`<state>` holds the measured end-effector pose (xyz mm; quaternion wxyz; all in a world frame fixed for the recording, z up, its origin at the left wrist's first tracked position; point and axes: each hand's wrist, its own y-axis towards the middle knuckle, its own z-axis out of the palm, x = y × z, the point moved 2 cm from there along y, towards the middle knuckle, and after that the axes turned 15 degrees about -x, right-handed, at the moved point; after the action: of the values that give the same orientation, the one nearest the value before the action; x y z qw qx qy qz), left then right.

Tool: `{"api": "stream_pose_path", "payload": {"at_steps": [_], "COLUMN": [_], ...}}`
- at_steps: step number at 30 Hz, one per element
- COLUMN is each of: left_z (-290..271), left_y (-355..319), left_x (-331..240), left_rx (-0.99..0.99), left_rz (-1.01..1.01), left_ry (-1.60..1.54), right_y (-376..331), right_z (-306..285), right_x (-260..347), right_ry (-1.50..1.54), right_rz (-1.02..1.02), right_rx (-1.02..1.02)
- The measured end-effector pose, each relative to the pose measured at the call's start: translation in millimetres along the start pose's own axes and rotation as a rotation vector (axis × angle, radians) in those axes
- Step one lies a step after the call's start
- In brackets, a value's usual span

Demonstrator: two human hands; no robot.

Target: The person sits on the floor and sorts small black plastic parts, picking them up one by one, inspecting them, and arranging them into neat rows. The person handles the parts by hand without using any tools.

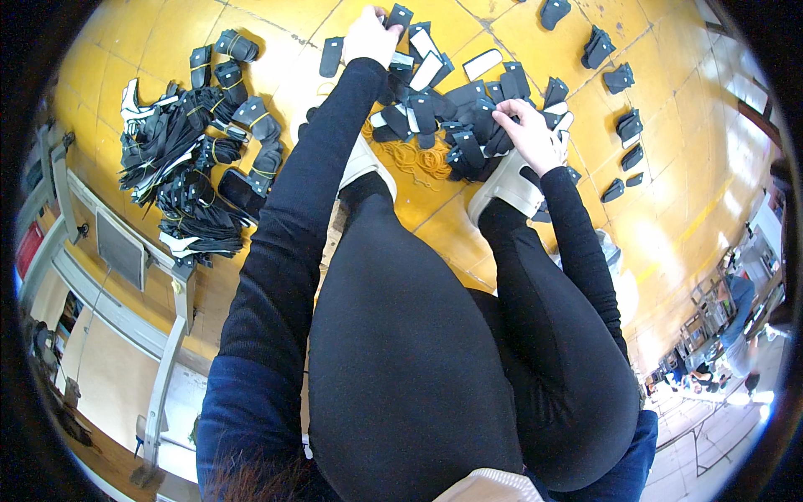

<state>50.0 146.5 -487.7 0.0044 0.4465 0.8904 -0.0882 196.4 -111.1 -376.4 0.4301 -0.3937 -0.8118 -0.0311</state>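
At the far end of the floor, my left hand (374,38) is closed on a small black fabric piece (400,15) with a pale tag on it. My right hand (534,140) is lower and to the right, over a loose heap of black fabric pieces (456,102). Its thumb and forefinger close at the edge of a tagged black piece (483,115). Some pieces in the heap show white undersides, such as a white-faced strip (427,70). Tan rubber bands (416,161) lie in a tangle between my feet, just below the heap.
Banded bundles of black pieces (171,159) are piled at the left. More small black bundles (598,48) stand in a scattered line at the right. My white shoes (504,191) flank the heap. A grey metal frame (113,301) stands at lower left on the yellow tiled floor (435,219).
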Motion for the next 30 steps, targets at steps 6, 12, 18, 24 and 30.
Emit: {"api": "stream_pose_path", "payload": {"at_steps": [6, 12, 18, 24, 30], "left_z": [-38, -66, -78, -71, -84], "left_y": [1, -43, -80, -83, -86], "left_x": [-3, -9, -74, -68, -40], "left_rx": [-0.324, -0.404, 0.051, 0.128, 0.254], "left_rz": [-0.479, -0.563, -0.445, -0.557, -0.719], "left_ry": [-0.679, -1.142, -1.534, -1.609, -1.468], "right_y": [-2, 0, -6, 2, 11], "right_z": [-1, -7, 13, -19, -110], "right_x": [-13, 20, 49, 0, -121], "right_ry": [0.041, 0.196, 0.561, 0.412, 0.581], "right_rz": [-0.001, -0.134, 0.211, 0.234, 0.337], "right_rx": [-0.094, 0.031, 0.31, -0.209, -0.708]}}
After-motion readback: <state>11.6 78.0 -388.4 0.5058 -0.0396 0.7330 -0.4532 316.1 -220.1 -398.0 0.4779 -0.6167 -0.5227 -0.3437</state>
